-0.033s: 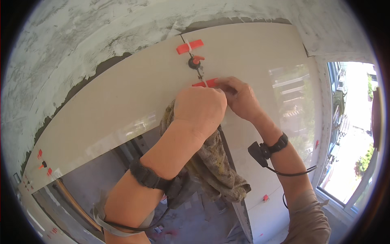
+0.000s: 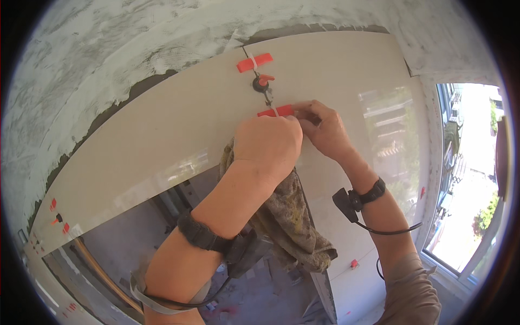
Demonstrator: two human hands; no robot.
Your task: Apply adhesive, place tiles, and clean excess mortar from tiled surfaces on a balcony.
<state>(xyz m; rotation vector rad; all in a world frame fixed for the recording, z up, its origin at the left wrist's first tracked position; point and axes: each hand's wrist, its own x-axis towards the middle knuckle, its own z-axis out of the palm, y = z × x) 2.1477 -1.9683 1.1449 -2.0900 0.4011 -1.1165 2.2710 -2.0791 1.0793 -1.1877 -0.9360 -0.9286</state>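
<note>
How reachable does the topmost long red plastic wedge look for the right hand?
Probably yes, reachable: only bare glossy cream panel lies between the right hand and the topmost red wedge.

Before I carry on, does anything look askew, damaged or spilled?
The dark strip above the pale panels looks rough, its ragged upper edge odd beside the panels' clean one. The cloth hanging below the left hand is crumpled and blotchy, perhaps soiled. No obvious crack or spill shows.
</note>
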